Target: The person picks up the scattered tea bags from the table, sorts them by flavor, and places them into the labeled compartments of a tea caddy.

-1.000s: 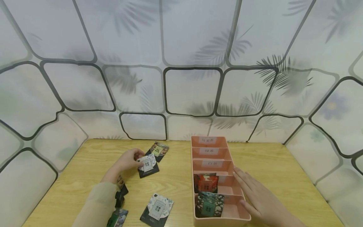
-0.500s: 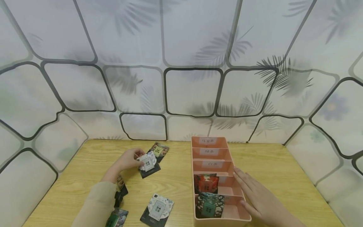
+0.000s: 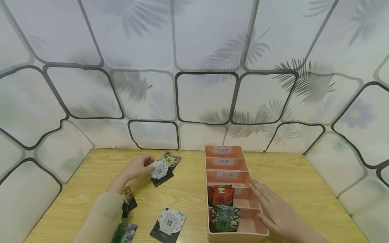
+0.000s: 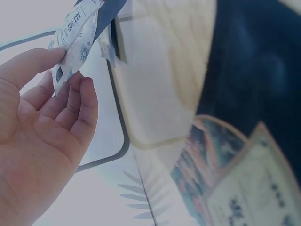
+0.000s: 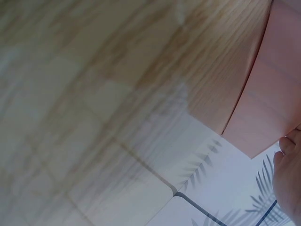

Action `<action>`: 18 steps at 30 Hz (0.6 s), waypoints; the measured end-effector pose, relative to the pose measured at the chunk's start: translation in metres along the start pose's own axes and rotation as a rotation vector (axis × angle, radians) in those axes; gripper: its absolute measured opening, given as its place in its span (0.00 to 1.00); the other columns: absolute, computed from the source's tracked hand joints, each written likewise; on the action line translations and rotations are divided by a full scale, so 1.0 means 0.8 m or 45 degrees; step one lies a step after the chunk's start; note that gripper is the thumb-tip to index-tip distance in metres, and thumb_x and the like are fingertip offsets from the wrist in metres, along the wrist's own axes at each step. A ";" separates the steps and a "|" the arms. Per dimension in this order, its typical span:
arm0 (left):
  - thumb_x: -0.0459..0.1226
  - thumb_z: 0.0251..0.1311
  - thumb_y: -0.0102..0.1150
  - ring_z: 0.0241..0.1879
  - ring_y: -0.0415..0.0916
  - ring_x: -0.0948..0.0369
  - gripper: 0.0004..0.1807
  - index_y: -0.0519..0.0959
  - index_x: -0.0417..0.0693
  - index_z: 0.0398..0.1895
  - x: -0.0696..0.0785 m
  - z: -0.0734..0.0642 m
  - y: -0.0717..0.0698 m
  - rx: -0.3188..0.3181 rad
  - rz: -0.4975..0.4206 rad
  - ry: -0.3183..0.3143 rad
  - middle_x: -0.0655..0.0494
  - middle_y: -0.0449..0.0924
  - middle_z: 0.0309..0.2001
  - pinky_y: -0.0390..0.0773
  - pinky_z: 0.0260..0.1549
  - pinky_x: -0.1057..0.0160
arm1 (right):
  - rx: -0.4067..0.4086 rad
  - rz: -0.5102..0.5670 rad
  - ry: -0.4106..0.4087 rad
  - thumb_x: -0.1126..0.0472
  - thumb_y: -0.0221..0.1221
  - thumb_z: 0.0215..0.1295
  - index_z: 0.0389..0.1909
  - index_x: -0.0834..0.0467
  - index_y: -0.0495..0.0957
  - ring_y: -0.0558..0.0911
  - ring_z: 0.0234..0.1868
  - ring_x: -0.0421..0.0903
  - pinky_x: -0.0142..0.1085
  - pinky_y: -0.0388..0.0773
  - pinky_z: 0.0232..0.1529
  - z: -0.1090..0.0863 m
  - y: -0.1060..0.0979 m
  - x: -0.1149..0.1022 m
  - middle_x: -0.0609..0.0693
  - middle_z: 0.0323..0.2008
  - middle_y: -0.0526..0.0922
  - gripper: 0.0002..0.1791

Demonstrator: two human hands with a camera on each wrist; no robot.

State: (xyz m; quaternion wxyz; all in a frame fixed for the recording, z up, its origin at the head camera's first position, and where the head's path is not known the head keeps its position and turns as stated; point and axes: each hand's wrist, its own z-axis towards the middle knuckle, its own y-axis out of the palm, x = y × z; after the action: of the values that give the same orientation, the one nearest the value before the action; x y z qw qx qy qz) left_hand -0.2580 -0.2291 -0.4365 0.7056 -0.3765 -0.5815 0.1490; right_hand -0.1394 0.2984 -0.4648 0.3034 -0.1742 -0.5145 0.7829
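Note:
My left hand (image 3: pixel 136 168) pinches a white-and-black tea sachet (image 3: pixel 159 169) between thumb and fingers at the table's back left. In the left wrist view, the thumb of the left hand (image 4: pixel 51 117) presses the white face of the sachet (image 4: pixel 77 42). Partly covered behind it lies a tea sachet with a yellow label (image 3: pixel 174 159). My right hand (image 3: pixel 275 207) rests with extended fingers along the right wall of a pink divided box (image 3: pixel 250 224). In the right wrist view, only part of the right hand (image 5: pixel 289 174) shows beside the pink wall (image 5: pixel 268 94).
Red sachets (image 3: pixel 222 195) and dark green sachets (image 3: pixel 225 219) stand in the box's two nearest compartments. Paper labels mark the far ones. Another white-and-black sachet (image 3: pixel 168 222) lies left of the box. More sachets (image 3: pixel 131 204), including a green one (image 3: pixel 126 233), lie beside the left forearm.
My left hand has moved slightly up and right with the sachet, which now tilts and overlaps more of the yellow-labelled one. The right hand and box have not moved.

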 end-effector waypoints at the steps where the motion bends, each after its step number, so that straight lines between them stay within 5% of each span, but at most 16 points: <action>1: 0.30 0.66 0.64 0.37 0.77 0.61 0.09 0.82 0.33 0.46 0.001 0.001 0.000 0.000 0.000 0.016 0.45 0.85 0.38 0.78 0.38 0.61 | -0.001 0.001 -0.001 0.48 0.60 0.76 0.79 0.69 0.61 0.42 0.87 0.37 0.24 0.35 0.83 0.000 0.000 0.000 0.64 0.81 0.63 0.41; 8: 0.31 0.70 0.62 0.37 0.78 0.62 0.09 0.82 0.33 0.47 0.006 0.009 -0.002 -0.018 0.013 0.053 0.46 0.85 0.38 0.78 0.37 0.62 | 0.014 -0.009 -0.013 0.48 0.60 0.77 0.79 0.69 0.61 0.43 0.87 0.38 0.24 0.36 0.83 0.000 0.001 0.001 0.64 0.80 0.65 0.41; 18: 0.31 0.69 0.61 0.35 0.76 0.63 0.08 0.83 0.35 0.46 0.046 0.016 -0.004 -0.037 0.087 0.138 0.49 0.85 0.36 0.79 0.37 0.62 | 0.027 -0.011 0.001 0.49 0.62 0.75 0.79 0.68 0.62 0.43 0.87 0.36 0.23 0.35 0.83 0.004 -0.001 -0.002 0.65 0.79 0.66 0.42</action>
State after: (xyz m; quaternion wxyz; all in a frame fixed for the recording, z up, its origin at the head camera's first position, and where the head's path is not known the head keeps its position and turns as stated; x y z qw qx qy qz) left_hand -0.2608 -0.2030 -0.4076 0.7251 -0.4140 -0.5312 0.1440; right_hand -0.1397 0.2955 -0.4631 0.3088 -0.1691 -0.5066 0.7870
